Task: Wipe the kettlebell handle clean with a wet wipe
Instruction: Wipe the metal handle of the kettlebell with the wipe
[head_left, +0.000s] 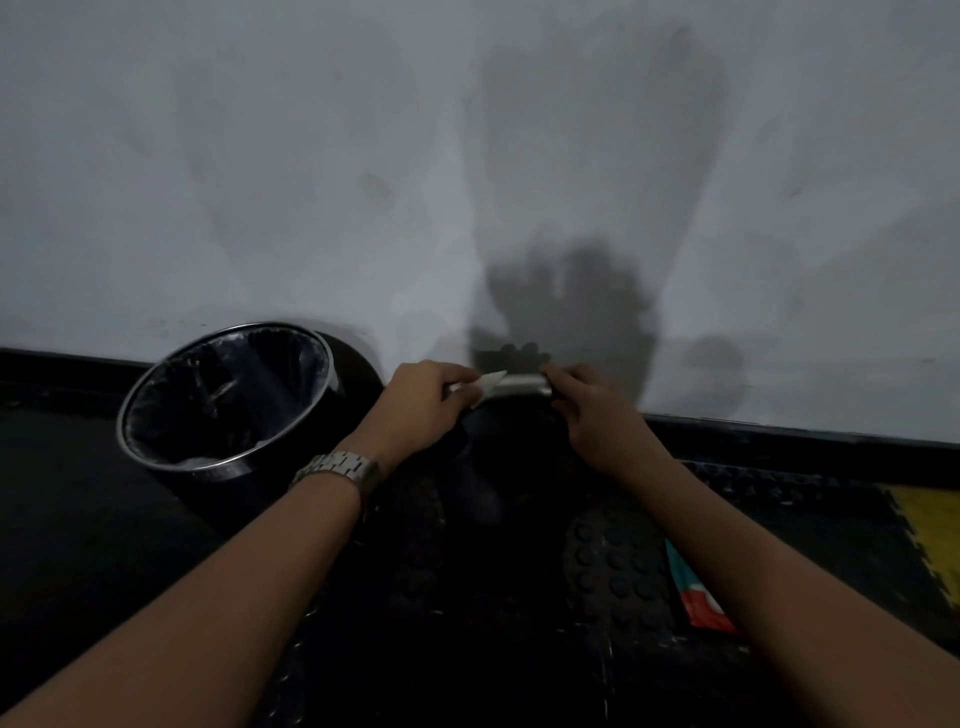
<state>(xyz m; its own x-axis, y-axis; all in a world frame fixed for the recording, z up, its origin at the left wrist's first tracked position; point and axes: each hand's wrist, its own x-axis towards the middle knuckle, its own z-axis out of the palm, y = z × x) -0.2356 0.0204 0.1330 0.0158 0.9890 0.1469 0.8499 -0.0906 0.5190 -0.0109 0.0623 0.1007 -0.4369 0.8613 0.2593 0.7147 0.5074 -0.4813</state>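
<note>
left hand (421, 402) gripping white wet wipe (488, 385) on silver kettlebell handle (522, 387) at frame centre, right hand (597, 415) holding handle's right end, black lined bin (228, 397) left

A white wet wipe (488, 385) is wrapped over the left end of the silvery kettlebell handle (522, 385) (lying level, near the mat's far edge).

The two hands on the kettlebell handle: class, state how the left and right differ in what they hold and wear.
The left hand presses a white wipe to the metal handle; the right hand grips the handle's other end with no wipe. The left wrist wears a metal watch; the right wrist is bare. Both hands curl round the same handle.
</note>
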